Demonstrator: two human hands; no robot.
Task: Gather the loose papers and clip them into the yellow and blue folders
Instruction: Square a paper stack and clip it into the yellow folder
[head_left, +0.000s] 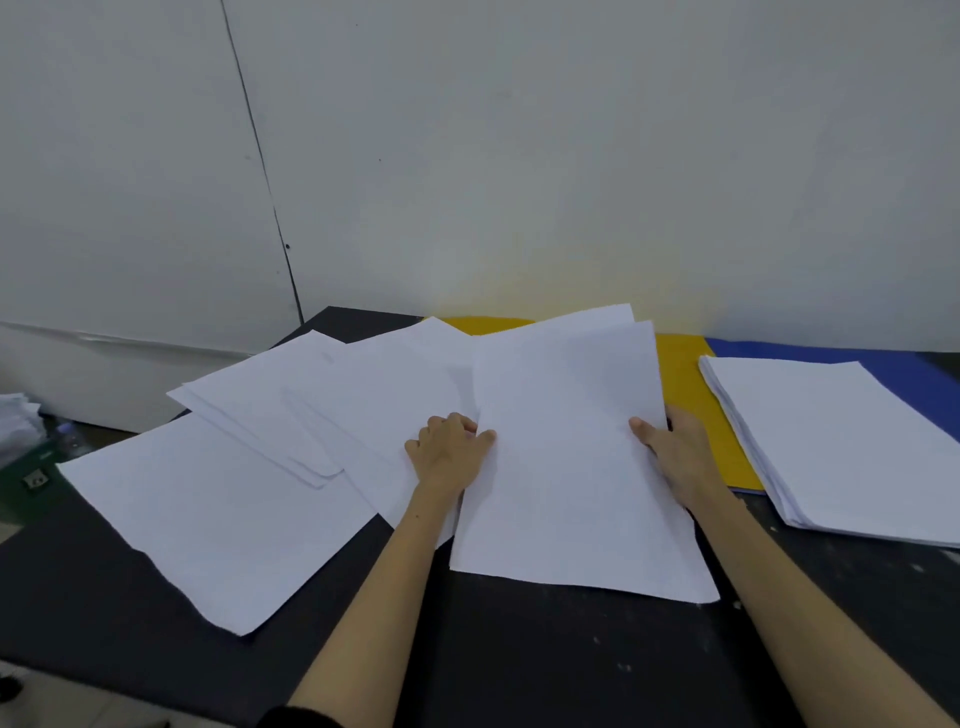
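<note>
Loose white papers (291, 415) lie fanned across the left and middle of a black table (519, 665). A small sheaf of white sheets (566, 467) lies in front of me, held at both side edges. My left hand (447, 452) pinches its left edge and my right hand (675, 447) grips its right edge. The yellow folder (696, 410) lies flat under and behind the sheaf, mostly covered. The blue folder (893, 369) lies at the far right, under a neat stack of white paper (841, 441).
A white wall (519, 156) stands right behind the table. Off the table's left edge, lower down, are a green surface with a socket (36, 480) and more stacked paper (15, 421). The table's front edge runs across the lower left.
</note>
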